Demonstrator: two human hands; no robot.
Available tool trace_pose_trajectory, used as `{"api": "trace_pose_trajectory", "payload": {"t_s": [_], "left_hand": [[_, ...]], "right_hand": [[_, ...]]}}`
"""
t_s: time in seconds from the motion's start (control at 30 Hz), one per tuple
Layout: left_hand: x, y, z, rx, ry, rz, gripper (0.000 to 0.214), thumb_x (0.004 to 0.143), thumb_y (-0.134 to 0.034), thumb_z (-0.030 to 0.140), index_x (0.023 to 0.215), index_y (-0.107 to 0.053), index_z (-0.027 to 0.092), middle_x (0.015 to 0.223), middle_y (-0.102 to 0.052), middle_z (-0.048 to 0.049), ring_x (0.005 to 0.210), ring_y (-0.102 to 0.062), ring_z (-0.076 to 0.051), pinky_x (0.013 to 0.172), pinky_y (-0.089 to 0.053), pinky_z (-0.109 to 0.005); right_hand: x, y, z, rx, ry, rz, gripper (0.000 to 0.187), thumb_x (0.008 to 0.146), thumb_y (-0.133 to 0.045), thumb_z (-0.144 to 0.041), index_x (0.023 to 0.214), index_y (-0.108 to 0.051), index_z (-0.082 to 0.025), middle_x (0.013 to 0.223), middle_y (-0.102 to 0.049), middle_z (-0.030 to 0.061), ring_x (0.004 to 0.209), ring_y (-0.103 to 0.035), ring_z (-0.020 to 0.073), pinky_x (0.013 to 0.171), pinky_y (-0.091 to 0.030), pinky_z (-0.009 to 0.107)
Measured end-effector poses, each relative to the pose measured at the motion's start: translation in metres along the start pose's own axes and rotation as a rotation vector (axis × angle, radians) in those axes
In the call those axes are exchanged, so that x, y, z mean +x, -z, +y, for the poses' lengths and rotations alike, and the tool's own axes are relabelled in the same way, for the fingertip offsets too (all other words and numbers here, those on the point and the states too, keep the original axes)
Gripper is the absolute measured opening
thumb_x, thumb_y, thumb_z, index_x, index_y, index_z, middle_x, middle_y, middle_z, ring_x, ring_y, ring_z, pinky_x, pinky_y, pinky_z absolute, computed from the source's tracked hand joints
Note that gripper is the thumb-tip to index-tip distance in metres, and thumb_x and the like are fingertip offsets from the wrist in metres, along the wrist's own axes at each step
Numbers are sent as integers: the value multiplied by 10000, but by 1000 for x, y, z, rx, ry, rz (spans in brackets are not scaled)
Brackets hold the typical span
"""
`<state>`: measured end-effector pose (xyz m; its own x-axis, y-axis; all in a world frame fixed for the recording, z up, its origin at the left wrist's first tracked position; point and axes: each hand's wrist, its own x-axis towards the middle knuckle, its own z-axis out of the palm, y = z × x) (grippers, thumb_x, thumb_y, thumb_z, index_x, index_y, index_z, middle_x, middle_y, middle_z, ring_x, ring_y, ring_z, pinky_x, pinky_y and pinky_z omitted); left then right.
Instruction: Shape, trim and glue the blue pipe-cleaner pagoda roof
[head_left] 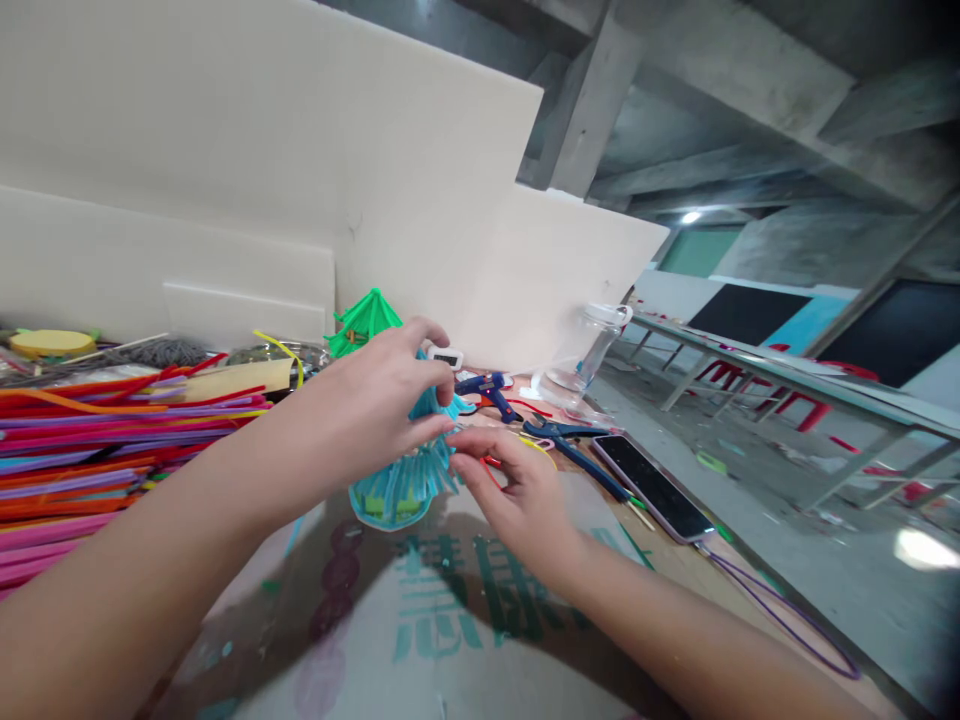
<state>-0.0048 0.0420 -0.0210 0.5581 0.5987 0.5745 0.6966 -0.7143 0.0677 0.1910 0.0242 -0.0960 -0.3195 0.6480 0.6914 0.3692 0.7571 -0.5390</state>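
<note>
A light-blue craft [409,485], apparently of fuzzy pipe cleaners, stands on the work surface, with a flared, ribbed skirt and some green inside its base. My left hand [375,390] reaches over it from the left, fingers curled around its upper part and hiding much of it. At the skirt's right edge, the thumb and index finger of my right hand [521,500] pinch together on the craft. Directly behind my left hand is a green umbrella-shaped piece [367,318].
Colourful pipe cleaners [112,450] lie piled at the left. Behind the hands are a blue glue gun [487,392], dark-handled pliers [574,440] and a clear bottle [589,350]. A phone [652,485] with a purple cord lies at right. White boards [225,150] stand at the back.
</note>
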Motion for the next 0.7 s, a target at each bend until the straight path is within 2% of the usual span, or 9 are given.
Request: {"api": "trace_pose_trajectory", "payload": {"t_s": [0.1,0.2,0.23,0.3,0.37,0.43,0.57,0.7], "left_hand": [[0,1,-1,10,-8,0,174,836,-612,386,892,-646,225,1279,-462,-83,1099,-547,-265,901,-479,-444],[1,1,-2,11,-9,-2,206,846,-600,414,889,-646,218,1270,-464,-89,1068,-561,-259,886,-486,-437],[1,1,-2,10,-8,-3,215,849,-596,421,889,-646,216,1269,-464,-89,1062,-563,-258,882,-488,-435],[1,1,-2,6,-11,-4,221,852,-591,427,888,-644,215,1263,-463,-86,1064,-562,-258,882,-487,-435],[1,0,-4,7,-16,-3,216,847,-598,428,885,-639,219,1261,-460,-79,1070,-559,-260,881,-486,-437],[1,-1,-6,9,-26,-7,215,838,-609,435,879,-635,225,1264,-456,-70,1061,-562,-258,863,-490,-428],[1,0,-9,-6,-54,-23,219,841,-605,445,870,-630,230,1257,-451,-52,1008,-578,-230,814,-495,-386],[2,2,-10,-51,-69,-37,207,846,-605,425,864,-633,221,1228,-457,-46,920,-593,-184,771,-488,-337]], "right_hand": [[5,8,1,-53,2,15,132,930,-488,-244,993,-599,-208,932,-655,31,844,-611,141,754,-466,268],[23,30,12,-261,-17,54,193,927,-481,-323,843,-584,-182,767,-613,15,702,-552,130,660,-412,254],[30,40,18,-377,-52,-15,254,918,-488,-364,771,-580,-179,689,-585,4,640,-517,126,617,-378,254],[42,60,32,-563,-221,-259,320,907,-483,-417,736,-608,-178,636,-575,3,587,-492,128,564,-323,255],[47,77,45,-633,-334,-520,274,880,-511,-408,817,-657,-185,709,-623,19,627,-526,140,572,-322,249],[45,85,56,-634,-344,-704,262,832,-573,-407,978,-666,-210,839,-655,35,723,-567,165,614,-351,248],[34,81,72,-639,-325,-868,568,741,-659,-345,1292,-530,-295,1009,-627,58,829,-585,205,666,-383,256],[32,69,84,-639,-334,-872,689,724,-597,-182,1379,-446,-332,1081,-617,59,846,-592,200,681,-396,251]]}}
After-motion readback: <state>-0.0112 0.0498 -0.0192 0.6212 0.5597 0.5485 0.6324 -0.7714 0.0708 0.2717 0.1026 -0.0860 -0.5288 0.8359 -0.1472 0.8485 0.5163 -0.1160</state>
